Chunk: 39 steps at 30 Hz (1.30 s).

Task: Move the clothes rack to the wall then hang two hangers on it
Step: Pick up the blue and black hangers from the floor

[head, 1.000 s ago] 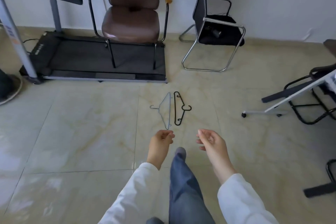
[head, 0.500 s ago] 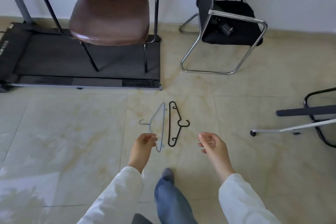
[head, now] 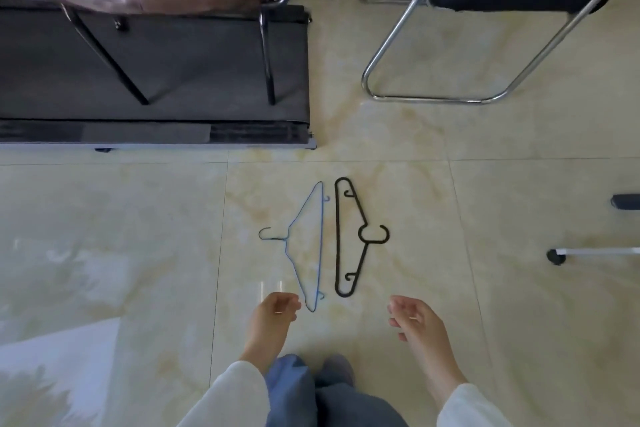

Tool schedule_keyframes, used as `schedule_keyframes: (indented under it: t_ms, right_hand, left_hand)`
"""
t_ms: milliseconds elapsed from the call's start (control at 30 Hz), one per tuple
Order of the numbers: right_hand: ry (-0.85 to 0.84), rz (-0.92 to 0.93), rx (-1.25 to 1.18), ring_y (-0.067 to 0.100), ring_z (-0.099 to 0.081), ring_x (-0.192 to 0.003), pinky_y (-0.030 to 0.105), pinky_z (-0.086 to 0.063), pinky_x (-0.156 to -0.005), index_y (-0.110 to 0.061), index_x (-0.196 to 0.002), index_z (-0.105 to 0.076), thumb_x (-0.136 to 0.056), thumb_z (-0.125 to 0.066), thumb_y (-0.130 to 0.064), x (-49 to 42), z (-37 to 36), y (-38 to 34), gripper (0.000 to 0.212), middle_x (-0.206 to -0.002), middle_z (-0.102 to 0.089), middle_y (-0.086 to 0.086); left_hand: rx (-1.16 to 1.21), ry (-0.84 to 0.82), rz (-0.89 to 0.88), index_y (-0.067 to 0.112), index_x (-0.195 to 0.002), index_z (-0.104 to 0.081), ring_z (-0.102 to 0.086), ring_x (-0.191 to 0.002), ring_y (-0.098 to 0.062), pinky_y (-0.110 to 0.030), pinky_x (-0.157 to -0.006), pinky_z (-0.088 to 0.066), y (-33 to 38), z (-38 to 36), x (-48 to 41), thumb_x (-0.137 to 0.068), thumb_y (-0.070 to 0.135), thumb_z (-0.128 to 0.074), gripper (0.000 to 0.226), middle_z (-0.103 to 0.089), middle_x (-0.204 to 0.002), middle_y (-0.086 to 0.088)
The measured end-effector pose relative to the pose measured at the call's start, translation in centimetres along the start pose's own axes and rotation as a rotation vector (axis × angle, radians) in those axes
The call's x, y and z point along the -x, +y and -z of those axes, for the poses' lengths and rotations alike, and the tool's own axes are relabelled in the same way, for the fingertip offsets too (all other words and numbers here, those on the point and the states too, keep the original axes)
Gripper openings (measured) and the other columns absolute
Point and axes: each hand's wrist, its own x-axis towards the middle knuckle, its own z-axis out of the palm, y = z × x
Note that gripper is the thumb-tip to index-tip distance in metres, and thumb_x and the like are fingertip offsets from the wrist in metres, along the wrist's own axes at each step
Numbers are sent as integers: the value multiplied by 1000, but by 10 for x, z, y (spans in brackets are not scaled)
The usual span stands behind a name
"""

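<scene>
Bare floor (head: 415,288) around both hangers (head: 341,239)

Both arms wear long white sleeves, the left sleeve (head: 235,395) and the right sleeve (head: 471,407) ending in plain cuffs at the wrists. The hands are bare. Below, blue denim trousers (head: 311,399) cover the legs, loose and softly creased.

wire hanger (head: 306,246) left | plastic hanger (head: 349,237) right, just beside | both on floor (head: 138,236)
</scene>
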Motion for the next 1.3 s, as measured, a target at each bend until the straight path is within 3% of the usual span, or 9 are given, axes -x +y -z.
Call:
schedule_keyframes:
  t_ms: [233, 367, 467, 533, 600, 900, 1100, 1200, 1300]
  right_hand:
    - [44, -44, 24, 23, -59, -83, 26, -46, -63, -12, -96, -58, -85, -58, -20, -169, -48, 103, 14, -101, -61, 12]
    - [65, -53, 101, 21, -59, -87, 31, -49, -72, -10, -104, -58, -84, -58, -29, -252, -71, 143, 28, -97, -60, 7]
    - [84, -45, 184, 22, -59, -92, 39, -48, -86, -12, -102, -58, -81, -60, -36, -307, -86, 170, 32, -96, -61, 4]
    - [131, -43, 208, 21, -56, -91, 35, -45, -81, -9, -103, -58, -80, -61, -34, -335, -94, 182, 34, -96, -59, 4]
    - [180, -42, 252, 18, -51, -89, 29, -39, -77, -9, -104, -57, -81, -62, -30, -355, -99, 189, 32, -96, -55, 3]
    - [324, -17, 336, 18, -51, -85, 29, -39, -74, -7, -97, -61, -80, -64, -28, -394, -106, 205, 28, -88, -58, 1]
    - [320, -34, 418, 22, -51, -78, 31, -40, -69, -5, -92, -62, -82, -61, -24, -398, -117, 207, 22, -82, -59, 5]
    - [295, -66, 417, 29, -55, -76, 35, -45, -70, 1, -87, -66, -83, -59, -22, -399, -117, 204, 24, -79, -62, 13]
    - [249, -97, 333, 31, -55, -78, 32, -40, -61, 2, -83, -66, -83, -59, -20, -397, -114, 202, 24, -79, -61, 14]
  left_hand:
    - [10, 44, 28, 26, -75, -55, -60, -80, -18, -27, -69, -41, -70, -21, -174, -88, 16, -50, 17, -64, -85, 2]
    - [-15, 78, 49, 19, -83, -57, -59, -80, -19, -24, -62, -40, -98, -37, -263, -87, 19, -53, 6, -64, -94, -3]
    - [-53, 104, 60, 10, -106, -56, -59, -84, -24, -24, -61, -39, -118, -49, -324, -86, 20, -55, 23, -62, -90, -5]
    - [-90, 147, 80, 8, -112, -55, -58, -87, -26, -29, -64, -41, -127, -54, -354, -85, 22, -56, 30, -62, -86, -7]
    - [-152, 199, 95, 7, -113, -54, -57, -91, -28, -30, -72, -41, -135, -59, -378, -84, 23, -56, 32, -64, -99, -13]
    - [-322, 304, 34, 6, -107, -63, -57, -106, -32, -29, -73, -35, -140, -66, -420, -84, 16, -55, 26, -66, -112, -15]
    - [-330, 299, 11, 3, -104, -66, -57, -103, -33, -28, -72, -34, -138, -67, -421, -84, 14, -56, 24, -65, -100, -14]
    - [-326, 289, 5, 3, -101, -67, -53, -87, -30, -28, -70, -34, -138, -66, -421, -85, 15, -55, 23, -64, -94, -15]
    - [-289, 268, -14, 6, -93, -66, -48, -81, -25, -28, -69, -34, -139, -64, -416, -86, 15, -53, 17, -58, -82, -9]
